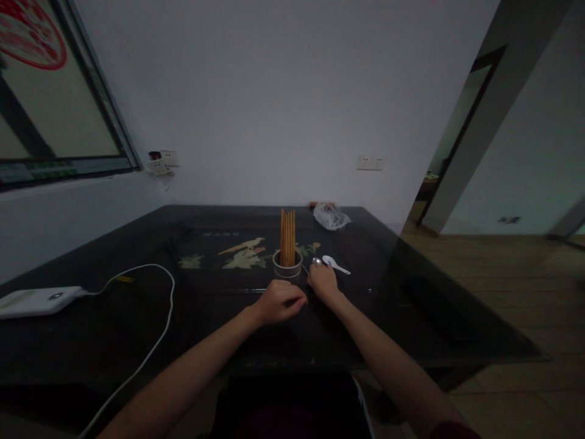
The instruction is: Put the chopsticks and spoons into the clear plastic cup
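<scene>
Faint lettering on the bench's far half is too small to read. The metal spoon lies mid-bench near the white spoon, against the right hand; whether that grip holds it, I cannot tell. The left hand curls loosely, its closure unclear, before the chopstick cup. A plastic bag occupies the far edge.

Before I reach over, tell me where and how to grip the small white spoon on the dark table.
Probably best by the slim handle of the small white spoon, from above and the right: it points right, away from the right hand, which is close beside the bowl.
</scene>
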Available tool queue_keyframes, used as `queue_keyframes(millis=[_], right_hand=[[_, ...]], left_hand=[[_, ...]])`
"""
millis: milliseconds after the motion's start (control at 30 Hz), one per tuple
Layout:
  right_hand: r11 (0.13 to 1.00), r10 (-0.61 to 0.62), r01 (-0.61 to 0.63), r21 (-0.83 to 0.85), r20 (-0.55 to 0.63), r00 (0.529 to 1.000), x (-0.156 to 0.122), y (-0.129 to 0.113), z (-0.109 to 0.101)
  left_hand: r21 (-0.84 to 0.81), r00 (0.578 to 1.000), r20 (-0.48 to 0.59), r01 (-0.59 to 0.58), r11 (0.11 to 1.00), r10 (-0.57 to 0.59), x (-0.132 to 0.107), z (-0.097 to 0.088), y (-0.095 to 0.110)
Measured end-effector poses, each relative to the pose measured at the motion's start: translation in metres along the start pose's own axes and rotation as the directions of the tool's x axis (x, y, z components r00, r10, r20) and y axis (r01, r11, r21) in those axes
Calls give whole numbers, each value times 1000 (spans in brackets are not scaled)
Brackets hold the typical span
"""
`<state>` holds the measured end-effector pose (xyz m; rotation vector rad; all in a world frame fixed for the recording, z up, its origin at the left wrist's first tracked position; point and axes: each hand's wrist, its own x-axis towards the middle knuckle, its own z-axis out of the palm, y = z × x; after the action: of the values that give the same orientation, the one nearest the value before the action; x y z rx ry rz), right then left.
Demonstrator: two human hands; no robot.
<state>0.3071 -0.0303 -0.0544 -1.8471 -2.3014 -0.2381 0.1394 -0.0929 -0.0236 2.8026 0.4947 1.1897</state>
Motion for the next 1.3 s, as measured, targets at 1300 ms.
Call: queue_keyframes(millis=[1300], right_hand=[[-89, -217, 26, 996, -44, 975, -20, -8, -43]], left_hand=[[-631, 612, -288, 457, 627, -736, 13, -21, -13]])
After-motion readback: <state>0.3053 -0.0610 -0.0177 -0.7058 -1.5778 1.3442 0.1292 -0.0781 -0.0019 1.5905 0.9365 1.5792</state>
